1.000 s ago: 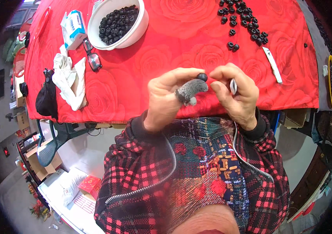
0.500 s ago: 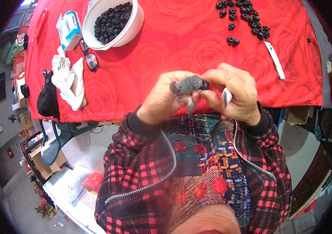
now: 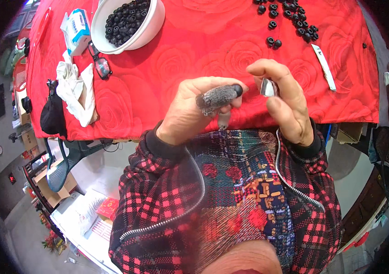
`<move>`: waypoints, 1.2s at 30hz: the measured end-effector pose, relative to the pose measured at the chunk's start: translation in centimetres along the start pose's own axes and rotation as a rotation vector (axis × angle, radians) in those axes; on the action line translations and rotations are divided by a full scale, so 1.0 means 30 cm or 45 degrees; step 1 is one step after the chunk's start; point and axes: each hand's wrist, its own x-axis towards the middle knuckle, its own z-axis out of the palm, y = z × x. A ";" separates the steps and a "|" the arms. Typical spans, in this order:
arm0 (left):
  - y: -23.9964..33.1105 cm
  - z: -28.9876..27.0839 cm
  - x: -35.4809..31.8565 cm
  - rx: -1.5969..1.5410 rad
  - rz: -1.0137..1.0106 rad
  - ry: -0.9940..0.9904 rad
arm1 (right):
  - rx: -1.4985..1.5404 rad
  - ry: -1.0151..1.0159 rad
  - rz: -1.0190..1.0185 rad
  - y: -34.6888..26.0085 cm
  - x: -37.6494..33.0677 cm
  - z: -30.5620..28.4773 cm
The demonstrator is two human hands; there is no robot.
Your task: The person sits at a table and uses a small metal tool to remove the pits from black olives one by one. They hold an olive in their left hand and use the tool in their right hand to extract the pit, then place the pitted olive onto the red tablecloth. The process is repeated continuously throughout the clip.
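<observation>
My left hand point(image 3: 187, 102) is closed around a small round black part point(image 3: 237, 90), which shows at the fingertips. A worn grey fuzzy cover point(image 3: 217, 98) lies along that hand, seemingly over the thumb; the part's underside is hidden. A pale grey wrap point(image 3: 223, 119) shows on a lower finger. Slightly apart, my right hand point(image 3: 290, 102) has its thumb and index finger spread. A small white-and-grey piece with a shiny face point(image 3: 268, 87) is tucked among its other fingers; its exact kind cannot be made out. Both hands hover over the table's near edge.
A white bowl point(image 3: 158, 27) of black parts stands at the far left. Loose black parts point(image 3: 300, 32) lie far right, near a white strip-like tool point(image 3: 324, 67). Eyeglasses point(image 3: 103, 67), a tissue pack point(image 3: 76, 32), white gloves point(image 3: 78, 93) and a black cloth item point(image 3: 53, 114) lie left.
My right hand has pulled away to the right from the black part, and its thumb and index finger have parted. The left hand keeps the part.
</observation>
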 end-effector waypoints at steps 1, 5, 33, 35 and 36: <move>-0.001 -0.002 -0.004 0.013 0.021 0.005 | -0.108 0.012 -0.002 0.002 0.002 -0.003; -0.008 -0.007 -0.005 0.049 0.108 0.013 | -0.354 0.023 0.078 0.005 0.010 0.011; -0.007 -0.043 0.021 0.085 0.048 0.038 | -0.306 -0.092 0.035 0.058 0.049 0.008; -0.013 -0.048 0.027 0.087 0.051 0.024 | -0.266 -0.079 0.029 0.075 0.043 0.008; -0.011 -0.047 0.030 0.106 0.038 0.026 | -0.265 -0.096 0.028 0.079 0.043 0.003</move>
